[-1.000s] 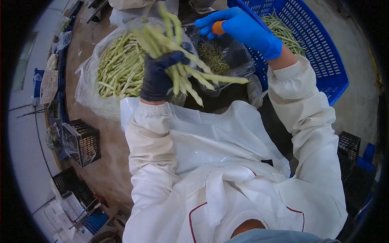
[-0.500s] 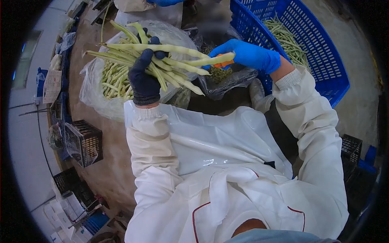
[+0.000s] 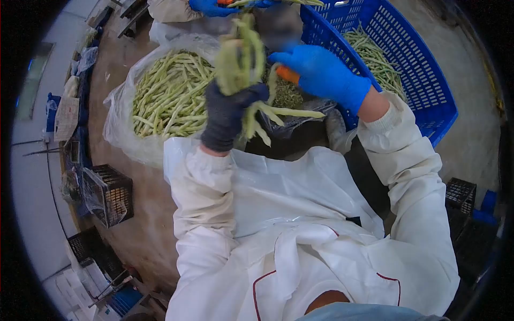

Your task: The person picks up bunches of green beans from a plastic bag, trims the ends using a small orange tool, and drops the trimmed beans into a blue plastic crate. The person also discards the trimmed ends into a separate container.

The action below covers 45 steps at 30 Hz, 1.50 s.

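Note:
My left hand [image 3: 227, 115], in a dark glove, is closed around a bunch of long pale green beans [image 3: 241, 64]. The upper part of the bunch is smeared by motion, and several bean ends stick out to the right below my right hand. My right hand [image 3: 332, 77], in a blue glove, grips a small tool with an orange handle [image 3: 288, 74]; its working end cannot be made out. The two hands are a short way apart. Left of my left hand, a clear plastic bag [image 3: 119, 115] holds a large heap of green beans [image 3: 174, 96].
To the right stands a blue perforated crate [image 3: 428, 85] with green beans [image 3: 372, 56] inside. A dark plastic bag with green trimmings [image 3: 288, 96] lies between the bean bag and crate. Another person's blue-gloved hands [image 3: 214, 6] hold beans at the top. A black crate [image 3: 112, 195] is at left.
My left hand has moved right and turned the bunch from lying sideways to upright. My right hand has drawn slightly back from the bean ends. The other person's hands have come further into view.

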### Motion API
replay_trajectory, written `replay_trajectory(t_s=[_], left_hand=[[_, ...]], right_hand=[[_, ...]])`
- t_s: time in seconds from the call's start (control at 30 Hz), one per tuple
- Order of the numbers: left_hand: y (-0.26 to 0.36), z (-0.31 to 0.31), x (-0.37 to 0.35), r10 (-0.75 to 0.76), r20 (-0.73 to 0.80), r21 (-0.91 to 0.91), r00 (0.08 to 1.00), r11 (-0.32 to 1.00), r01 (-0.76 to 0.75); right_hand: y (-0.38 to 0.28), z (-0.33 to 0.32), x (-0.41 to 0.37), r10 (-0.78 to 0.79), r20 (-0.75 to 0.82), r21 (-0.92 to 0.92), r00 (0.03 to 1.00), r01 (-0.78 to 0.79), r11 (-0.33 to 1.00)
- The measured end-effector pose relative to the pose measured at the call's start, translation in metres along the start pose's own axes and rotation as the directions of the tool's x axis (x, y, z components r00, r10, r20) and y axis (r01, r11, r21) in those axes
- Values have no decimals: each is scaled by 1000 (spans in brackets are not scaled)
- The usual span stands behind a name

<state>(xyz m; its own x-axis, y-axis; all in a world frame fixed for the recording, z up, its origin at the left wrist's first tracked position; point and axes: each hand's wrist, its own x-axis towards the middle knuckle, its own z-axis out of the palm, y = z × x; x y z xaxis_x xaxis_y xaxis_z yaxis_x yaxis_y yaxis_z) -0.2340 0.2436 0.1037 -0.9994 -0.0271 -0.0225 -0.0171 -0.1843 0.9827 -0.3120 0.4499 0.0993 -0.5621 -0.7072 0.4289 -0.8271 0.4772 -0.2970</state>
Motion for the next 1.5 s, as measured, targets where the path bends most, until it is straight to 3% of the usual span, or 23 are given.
replay_trajectory(t_s=[0.03, 0.1, 0.2, 0.27, 0.43, 0.57, 0.67, 0.7, 0.77, 0.8, 0.87, 0.9, 0.93, 0.97, 1.03, 1.13, 1.23, 1.37, 1.5], left_hand=[[-12, 6, 4, -5, 66, 38, 998, 999, 3], [-11, 13, 3, -6, 79, 29, 997, 1000, 4], [-8, 10, 5, -77, 49, -22, 996, 997, 79], [-13, 3, 8, -53, -8, 52, 999, 997, 54], [-24, -2, 9, 46, -66, 201, 997, 979, -32], [-31, 2, 11, 71, -55, 216, 996, 975, -58], [-26, 1, 8, 39, -25, 153, 999, 988, -35], [-24, -1, 6, 26, -13, 104, 1000, 994, -25], [-19, -1, 3, 39, 5, -79, 999, 996, -39], [-12, 1, 1, 67, 8, -212, 998, 975, -64], [2, -9, -1, 7, 96, -258, 995, 966, 19], [4, -17, 2, 66, 109, -326, 992, 945, -27], [4, -26, 7, 129, 115, -392, 985, 917, -74], [4, -32, 9, 196, 114, -454, 974, 882, -124], [7, -36, 10, 139, 71, -418, 988, 903, -97], [0, -32, 10, 45, 74, -388, 996, 922, -13], [-8, -18, 8, 6, 22, -236, 1000, 972, -1], [-14, -5, 6, -21, -62, 30, 998, 999, 23], [-19, 1, 7, 74, -96, 292, 993, 955, -43]], right_hand=[[-11, 1, 2, -5, 68, 30, 998, 3, 1000], [-20, -3, 4, 9, 15, 180, 1000, -11, 984], [-15, 2, 0, 19, -46, 317, 999, -4, 948], [-17, 1, -2, 47, -51, 350, 998, -26, 936], [-15, -9, -2, -20, 7, 34, 1000, 20, 999], [-17, -4, -3, -25, 120, -157, 993, 44, 987], [-24, -2, -2, 54, 51, 46, 997, -56, 997], [-23, -4, 0, 167, 78, 254, 983, -182, 950], [-18, -8, 6, 352, 202, 610, 914, -399, 685], [-9, -3, 7, 430, 241, 568, 870, -485, 664], [24, 14, 4, 575, 302, 479, 761, -642, 599], [46, 22, 2, 587, 323, 191, 742, -659, 728], [62, 28, -3, 602, 334, -114, 725, -604, 789], [70, 31, -14, 548, 278, -108, 789, -542, 834], [68, 30, -21, 424, 164, -111, 891, -411, 905], [40, 14, 2, 350, -70, 344, 934, -307, 887], [-1, 4, 12, 270, -19, 683, 963, -185, 707], [-26, -4, 12, 137, -49, 396, 989, -107, 912], [-28, 11, 6, 84, -78, 117, 993, -75, 990]])
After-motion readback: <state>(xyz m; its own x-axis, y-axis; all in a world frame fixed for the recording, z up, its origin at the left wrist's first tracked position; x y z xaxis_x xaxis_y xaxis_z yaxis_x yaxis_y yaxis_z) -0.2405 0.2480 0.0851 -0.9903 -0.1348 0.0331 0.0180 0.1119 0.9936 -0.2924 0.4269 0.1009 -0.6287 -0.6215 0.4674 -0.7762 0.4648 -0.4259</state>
